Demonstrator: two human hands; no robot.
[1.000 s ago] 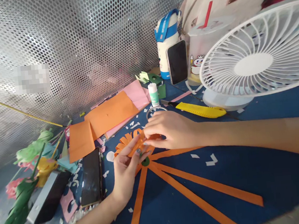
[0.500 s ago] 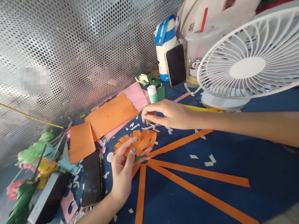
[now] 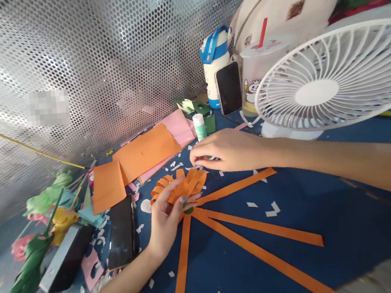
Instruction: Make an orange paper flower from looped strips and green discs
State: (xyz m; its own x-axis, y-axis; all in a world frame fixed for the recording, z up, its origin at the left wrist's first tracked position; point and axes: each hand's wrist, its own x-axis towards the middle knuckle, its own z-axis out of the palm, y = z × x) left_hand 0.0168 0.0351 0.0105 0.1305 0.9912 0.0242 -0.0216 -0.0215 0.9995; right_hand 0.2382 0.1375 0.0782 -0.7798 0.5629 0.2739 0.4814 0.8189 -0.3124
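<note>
An orange paper flower (image 3: 188, 184) lies on the blue tabletop, its back strips curled into loops and several long flat strips (image 3: 261, 255) fanning out toward the right and front. A small green piece of paper (image 3: 188, 210) shows at its centre. My left hand (image 3: 166, 216) holds the curled loops down near that centre, with thumb and fingers closed on them. Just behind the loops hovers or rests my right hand (image 3: 225, 150), curled with its fingertips together, close to white paper scraps. Whatever those fingertips hold, if anything, cannot be made out. A glue stick (image 3: 199, 127) stands upright behind it.
Orange paper sheets (image 3: 144, 153) and pink paper (image 3: 176, 125) lie behind left. A phone (image 3: 121, 232), a power bank (image 3: 66, 258) and paper flowers (image 3: 51, 197) are at left. A white fan (image 3: 318, 93), a bottle (image 3: 216, 70) and an upright phone (image 3: 229, 88) stand at back right.
My right hand has lowered its fingertips slightly toward the scraps behind the loops. My left hand stays on the flower, and its fingers have shifted a little. The view has moved slightly.
</note>
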